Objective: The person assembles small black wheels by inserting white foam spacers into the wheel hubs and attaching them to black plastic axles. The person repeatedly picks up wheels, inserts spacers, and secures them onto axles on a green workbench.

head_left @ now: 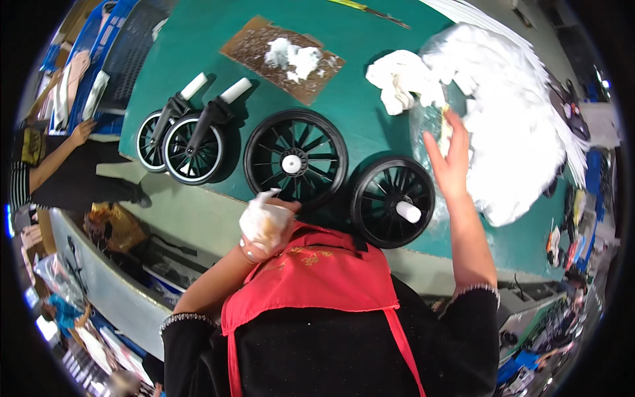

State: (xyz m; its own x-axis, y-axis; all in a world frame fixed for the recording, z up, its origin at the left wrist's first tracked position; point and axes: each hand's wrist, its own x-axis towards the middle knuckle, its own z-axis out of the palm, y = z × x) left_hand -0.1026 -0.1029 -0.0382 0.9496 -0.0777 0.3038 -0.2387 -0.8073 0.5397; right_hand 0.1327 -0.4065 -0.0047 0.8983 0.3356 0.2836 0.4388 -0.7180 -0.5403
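My left hand (254, 246) is closed around a crumpled white rag (266, 221), close to the red apron and the near table edge. Right by it lies a large black spoked wheel (316, 173) with a white hub. A second black wheel (375, 213), with a white cylinder sticking up from its hub, lies to the right. Over the right part of the table my right hand (452, 155) reaches out with fingers apart, holding nothing. Its fingertips are beside a clear plastic bag of white material (516, 126) and a bunched white cloth (401, 78).
On the green table (198, 46), two small wheels on black forks (192, 149) with white stems stand at left. White grease-like stuff (294, 58) sits on brown cardboard (248, 41). A yellow-handled tool (367, 8) lies at the far edge. Another person's arm (63, 149) is at left.
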